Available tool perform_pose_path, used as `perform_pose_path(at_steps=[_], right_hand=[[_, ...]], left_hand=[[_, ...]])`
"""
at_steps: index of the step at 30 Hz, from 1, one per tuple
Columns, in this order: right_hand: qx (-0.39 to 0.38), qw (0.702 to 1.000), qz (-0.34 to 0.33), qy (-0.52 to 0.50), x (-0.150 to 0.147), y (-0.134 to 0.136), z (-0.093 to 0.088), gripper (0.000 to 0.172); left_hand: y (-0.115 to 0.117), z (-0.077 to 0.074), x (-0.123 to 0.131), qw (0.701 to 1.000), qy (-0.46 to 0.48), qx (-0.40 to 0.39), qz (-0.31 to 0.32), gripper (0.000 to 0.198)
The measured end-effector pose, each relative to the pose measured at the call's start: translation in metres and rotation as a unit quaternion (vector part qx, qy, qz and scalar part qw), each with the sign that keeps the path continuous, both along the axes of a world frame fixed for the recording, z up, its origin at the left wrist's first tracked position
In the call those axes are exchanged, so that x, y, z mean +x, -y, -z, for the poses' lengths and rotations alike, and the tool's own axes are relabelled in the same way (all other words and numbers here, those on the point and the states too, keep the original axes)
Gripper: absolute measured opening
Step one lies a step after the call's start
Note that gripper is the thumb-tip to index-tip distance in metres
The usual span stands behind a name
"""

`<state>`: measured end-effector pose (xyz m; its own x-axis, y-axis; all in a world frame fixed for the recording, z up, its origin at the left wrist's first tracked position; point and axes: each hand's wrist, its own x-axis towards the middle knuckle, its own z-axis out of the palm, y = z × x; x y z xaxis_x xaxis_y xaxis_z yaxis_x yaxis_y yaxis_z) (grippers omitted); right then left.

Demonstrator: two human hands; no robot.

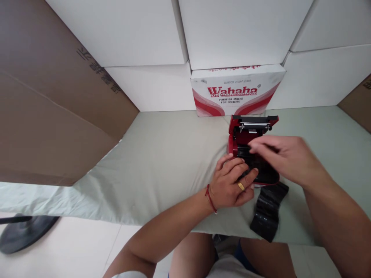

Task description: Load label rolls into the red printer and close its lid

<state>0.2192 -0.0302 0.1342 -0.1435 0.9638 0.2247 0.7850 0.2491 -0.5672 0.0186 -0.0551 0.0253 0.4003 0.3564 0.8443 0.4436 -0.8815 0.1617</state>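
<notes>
1. Closest, a black strip (pixel 269 214) lies just before the red machine (pixel 265 172).
2. Left hand (pixel 234 179), fingers spread, rests on the machine's near-left edge.
3. Right hand (pixel 284 155) pinches over its inside, grip unclear.
4. Machine's on the tabletop (pixel 168 154), lid up, carton (pixel 236 93) behind.

A pale green cloth (pixel 162 154) covered the desk (pixel 95 193), creased in places. On it sat an open red-and-black device (pixel 240 137), a glossy black strip (pixel 266 212) rippling from beside it to the near edge. Behind stood a Wahaha carton (pixel 234 94) and white boxes (pixel 165 88); brown cardboard (pixel 58 116) stood left.
</notes>
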Motion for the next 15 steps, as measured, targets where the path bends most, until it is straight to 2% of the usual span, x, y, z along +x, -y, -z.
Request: perform_pose_path(at_steps=[1,3,4,6,10,12,15], right_hand=[[0.051,0.995,0.056,-0.059,0.007,0.003,-0.001,0.033],[0.153,0.967,0.164,-0.124,0.017,0.000,0.002,0.036],[0.182,0.956,0.184,-0.136,0.021,-0.005,0.005,0.038],[0.186,0.956,0.163,-0.156,0.025,-0.020,0.016,0.042],[0.089,0.975,0.089,-0.181,0.023,-0.039,0.033,0.050],[0.082,0.976,0.079,-0.188,0.022,-0.034,0.036,0.047],[0.114,0.974,0.055,-0.190,0.027,-0.014,0.037,0.041]], left_hand=[[0.001,-0.001,0.002,1.000,0.003,0.006,-0.005,0.043],[0.004,-0.001,0.005,1.000,0.008,0.017,-0.007,0.041],[0.005,-0.002,0.007,1.000,0.008,0.023,-0.006,0.041],[0.007,-0.002,0.008,1.000,0.002,0.029,-0.004,0.041],[0.008,-0.003,0.007,0.998,-0.038,0.043,-0.006,0.036],[0.009,-0.003,0.005,0.997,-0.057,0.052,-0.007,0.033],[0.010,-0.005,0.005,0.997,-0.062,0.053,-0.015,0.028]])
